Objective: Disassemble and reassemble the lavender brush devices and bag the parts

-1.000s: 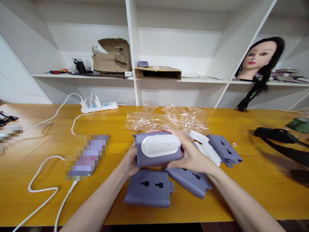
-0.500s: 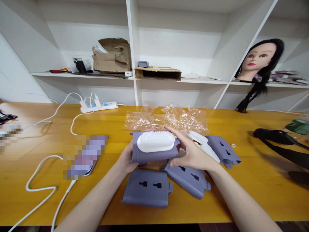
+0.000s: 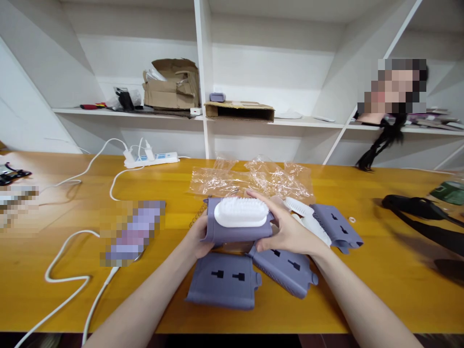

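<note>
My left hand and my right hand together hold a purple silicone sleeve above the wooden table. A white oval brush insert sits on top of the sleeve, its bristles facing up. My left fingers wrap the sleeve's left end; my right fingers close round its right end and touch the insert. Below lie two flat purple sleeves with slot holes. A third purple sleeve and loose white brush inserts lie to the right.
Crumpled clear plastic bags lie behind the hands. A white power strip with cables runs along the left. A black strap lies at the right. Shelves behind hold cardboard boxes and a mannequin head.
The sleeve has been tilted back in my hands, so the white insert now shows more from the side with its bristles up. Both hands keep their hold.
</note>
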Demonstrator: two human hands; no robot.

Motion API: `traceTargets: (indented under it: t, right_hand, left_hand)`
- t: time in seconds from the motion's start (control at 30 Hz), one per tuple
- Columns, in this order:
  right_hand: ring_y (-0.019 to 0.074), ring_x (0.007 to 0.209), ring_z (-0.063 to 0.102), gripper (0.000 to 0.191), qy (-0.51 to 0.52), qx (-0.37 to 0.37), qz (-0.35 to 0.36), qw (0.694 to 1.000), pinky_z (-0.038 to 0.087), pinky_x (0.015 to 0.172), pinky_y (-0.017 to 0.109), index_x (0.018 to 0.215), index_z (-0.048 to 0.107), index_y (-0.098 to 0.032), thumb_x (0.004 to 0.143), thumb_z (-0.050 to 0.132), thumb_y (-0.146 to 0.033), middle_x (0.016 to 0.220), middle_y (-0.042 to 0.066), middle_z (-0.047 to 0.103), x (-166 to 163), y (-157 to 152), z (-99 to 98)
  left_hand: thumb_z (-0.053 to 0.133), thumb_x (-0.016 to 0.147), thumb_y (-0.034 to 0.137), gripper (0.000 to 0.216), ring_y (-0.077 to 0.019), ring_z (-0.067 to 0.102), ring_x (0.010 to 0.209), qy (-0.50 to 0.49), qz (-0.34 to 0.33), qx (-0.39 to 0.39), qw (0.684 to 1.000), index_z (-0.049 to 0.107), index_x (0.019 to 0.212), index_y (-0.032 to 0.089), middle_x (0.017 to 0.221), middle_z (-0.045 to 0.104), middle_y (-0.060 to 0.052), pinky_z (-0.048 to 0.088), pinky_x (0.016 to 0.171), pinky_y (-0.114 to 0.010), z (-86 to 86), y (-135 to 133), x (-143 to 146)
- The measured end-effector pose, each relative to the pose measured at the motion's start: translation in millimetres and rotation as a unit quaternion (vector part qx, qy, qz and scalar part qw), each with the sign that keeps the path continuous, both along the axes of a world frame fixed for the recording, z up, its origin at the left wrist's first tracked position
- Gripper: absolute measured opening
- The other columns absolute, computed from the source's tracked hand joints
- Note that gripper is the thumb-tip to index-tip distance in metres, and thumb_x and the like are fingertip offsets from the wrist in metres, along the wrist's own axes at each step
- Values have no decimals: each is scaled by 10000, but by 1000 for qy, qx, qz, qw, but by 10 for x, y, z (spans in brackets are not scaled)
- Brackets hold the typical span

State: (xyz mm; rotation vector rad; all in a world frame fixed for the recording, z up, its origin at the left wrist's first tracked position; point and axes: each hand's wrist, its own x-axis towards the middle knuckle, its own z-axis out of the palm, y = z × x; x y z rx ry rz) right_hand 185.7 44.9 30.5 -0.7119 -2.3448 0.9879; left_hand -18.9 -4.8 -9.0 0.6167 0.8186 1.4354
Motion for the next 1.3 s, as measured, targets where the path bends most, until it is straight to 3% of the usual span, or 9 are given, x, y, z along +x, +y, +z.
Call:
traceTargets:
  t: [0.2,0.43,0.53,0.63,0.73,0.8,0.9,1.07,1.3]
  right_hand:
    - [279,1389,250,1093,-11,19,-6,1000,205,1132,506,1455,207,-346,566,836,-255,1516,48,284,-10,23,-24]
    - [261,1331,368,1049,84,-31,9,996,285,1108,454,1444,244,-343,581,833,-252,1472,44,372,49,161,-94]
    - [270,1313,391,1069,100,-57,33,993,291,1101,457,1444,251,-330,558,846,-265,1457,52,394,53,208,-115]
    - [277,1302,401,1048,76,-49,26,996,277,1103,472,1438,274,-319,558,839,-252,1457,59,390,24,200,-107]
    - [287,1327,365,1005,67,-43,28,996,259,1113,477,1430,302,-304,570,819,-262,1460,55,386,-11,164,-83]
    - [288,1352,327,968,65,-52,34,996,260,1120,464,1420,323,-315,582,803,-256,1463,32,385,-29,141,-65]
    - [278,1381,274,902,64,-81,52,993,298,1113,442,1403,346,-352,617,770,-230,1451,-13,405,-47,122,-52]
    - [266,1342,356,936,67,-85,75,991,332,1099,430,1404,329,-377,607,782,-193,1417,-29,449,-50,140,-107]
    - [307,1193,523,993,95,-98,13,991,409,1012,483,1409,345,-299,548,839,-302,1385,63,488,-53,195,-195]
  left_hand:
    - [715,567,319,618,-339,526,1168,25,-33,93,995,626,1164,187,1124,679,-95,416,981,-400,102,-43,15]
    - [616,722,567,862,-326,338,1338,107,-106,292,944,248,1449,288,1416,448,-83,278,1092,-479,112,-187,10]
    - [718,655,527,1057,-327,310,1353,279,-46,369,885,96,1478,301,1475,354,-114,271,1098,-478,51,-190,36]
    - [799,592,419,1170,-329,420,1288,450,82,417,786,53,1482,271,1431,413,-159,367,1044,-464,32,-170,84]
    - [828,514,436,1217,-323,510,1211,539,176,450,690,117,1478,221,1380,475,-175,438,991,-423,44,-165,126]
    - [827,491,459,1220,-319,531,1189,553,204,462,662,150,1474,208,1380,478,-170,454,979,-407,54,-183,146]
    - [837,477,434,1143,-332,537,1179,518,204,453,696,270,1445,216,1370,499,-142,441,995,-408,67,-237,170]
    - [859,466,242,850,-364,490,1217,329,143,320,877,554,1259,207,1328,537,-123,347,1067,-389,73,-320,190]
    - [785,595,180,884,-319,563,1110,354,109,304,878,386,1381,240,1223,612,-96,402,979,-393,143,-251,152]
